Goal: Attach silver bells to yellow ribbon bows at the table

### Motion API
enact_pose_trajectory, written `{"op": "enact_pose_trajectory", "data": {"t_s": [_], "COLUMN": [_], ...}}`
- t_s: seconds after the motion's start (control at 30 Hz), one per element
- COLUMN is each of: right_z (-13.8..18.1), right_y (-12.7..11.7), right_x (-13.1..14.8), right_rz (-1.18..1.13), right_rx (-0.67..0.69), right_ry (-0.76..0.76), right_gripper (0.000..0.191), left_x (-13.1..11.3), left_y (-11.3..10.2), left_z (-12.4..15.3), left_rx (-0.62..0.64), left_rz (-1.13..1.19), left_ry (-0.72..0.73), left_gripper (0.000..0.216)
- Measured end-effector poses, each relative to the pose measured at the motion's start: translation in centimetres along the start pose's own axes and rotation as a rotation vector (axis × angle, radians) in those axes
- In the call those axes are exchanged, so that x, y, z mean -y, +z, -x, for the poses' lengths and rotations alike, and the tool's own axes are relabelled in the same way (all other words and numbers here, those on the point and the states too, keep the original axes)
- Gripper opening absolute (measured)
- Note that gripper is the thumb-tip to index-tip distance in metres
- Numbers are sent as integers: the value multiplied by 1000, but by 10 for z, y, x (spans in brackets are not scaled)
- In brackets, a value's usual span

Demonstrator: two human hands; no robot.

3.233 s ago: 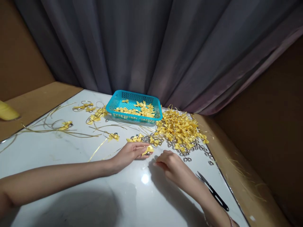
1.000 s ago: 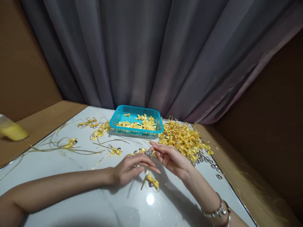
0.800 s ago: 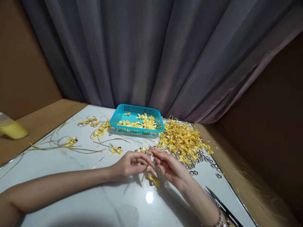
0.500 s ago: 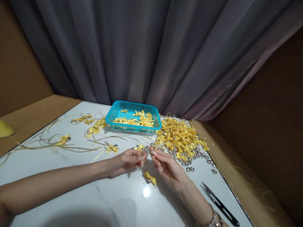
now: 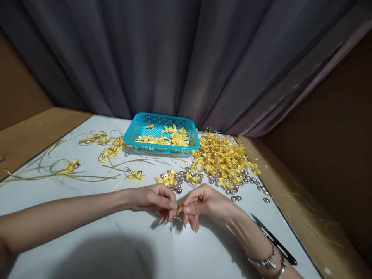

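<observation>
My left hand (image 5: 161, 201) and my right hand (image 5: 200, 205) meet low over the table, thumbs and fingertips pinched together. Between them shows a bit of a yellow ribbon bow (image 5: 180, 205), mostly covered by the fingers. A thin gold cord end (image 5: 177, 218) pokes out below it. Just beyond the hands lie more yellow bows (image 5: 168, 178) among silver heart-shaped beads (image 5: 178, 190).
A blue basket (image 5: 130, 144) with yellow bows stands at the back. Right of it is a heap of corded bows (image 5: 221, 155). Black thread snips (image 5: 274, 240) lie beside my right forearm. Several bows with long cords (image 5: 69, 166) are spread at the left.
Both hands have come closer to me and lower, fingertips now meeting. The bow that lay on the table below them no longer shows there. The view has shifted slightly.
</observation>
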State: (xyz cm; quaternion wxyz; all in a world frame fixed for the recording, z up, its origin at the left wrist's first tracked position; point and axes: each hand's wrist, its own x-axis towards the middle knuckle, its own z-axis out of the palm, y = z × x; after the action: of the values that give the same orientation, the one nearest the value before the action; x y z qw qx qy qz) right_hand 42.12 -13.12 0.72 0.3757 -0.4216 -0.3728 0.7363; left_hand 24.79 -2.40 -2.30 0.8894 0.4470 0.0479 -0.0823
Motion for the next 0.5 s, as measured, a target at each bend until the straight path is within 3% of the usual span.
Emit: {"op": "enact_pose_trajectory", "data": {"t_s": [0.23,0.5], "right_z": [9,10], "right_y": [5,10], "right_x": [10,13], "right_rz": [40,95], "right_rx": [151,141], "right_ry": [76,112], "right_gripper": [23,23], "left_x": [0,-3], "left_y": [3,5], "left_z": [-1,1], "left_rx": [45,81], "left_rz": [-192,-316], "left_ry": [-42,-98], "left_gripper": [32,26]}}
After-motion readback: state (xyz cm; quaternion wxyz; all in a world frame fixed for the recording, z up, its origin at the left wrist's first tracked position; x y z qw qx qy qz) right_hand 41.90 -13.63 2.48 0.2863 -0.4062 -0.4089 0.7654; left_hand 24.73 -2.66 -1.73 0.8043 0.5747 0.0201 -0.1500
